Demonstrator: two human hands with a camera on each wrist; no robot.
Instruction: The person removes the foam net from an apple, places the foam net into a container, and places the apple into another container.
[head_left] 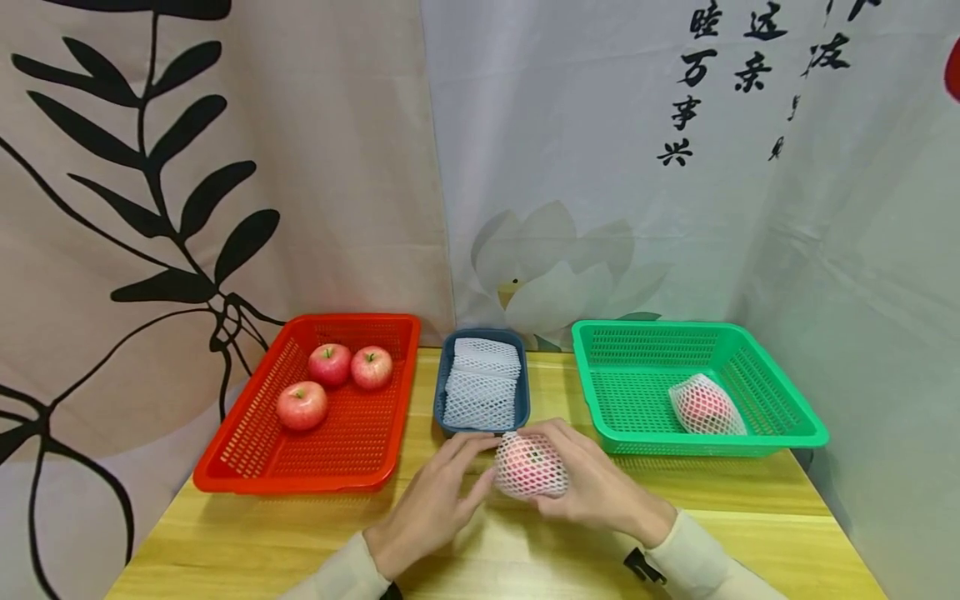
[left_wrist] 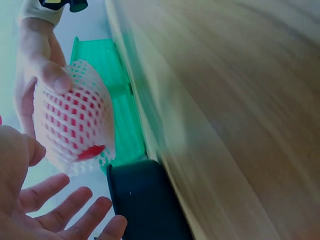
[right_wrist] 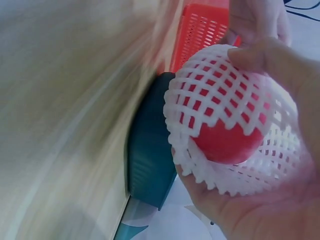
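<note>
An apple in a white foam net (head_left: 531, 467) is held above the table by my right hand (head_left: 592, 483), thumb on one side and fingers on the other. In the right wrist view the net's open end leaves part of the red apple (right_wrist: 227, 142) bare. My left hand (head_left: 438, 500) is beside the apple, its fingers spread and loosely bent; in the left wrist view they stand apart from the net. Behind the hands a dark blue tray (head_left: 440, 379) holds flat white foam nets (head_left: 482, 392).
A red basket (head_left: 315, 475) at the left holds 3 bare apples (head_left: 302, 406). The green basket (head_left: 622, 408) at the right holds one netted apple (head_left: 705, 406). All stand on a wooden table (head_left: 480, 567), with a printed curtain (head_left: 360, 167) behind.
</note>
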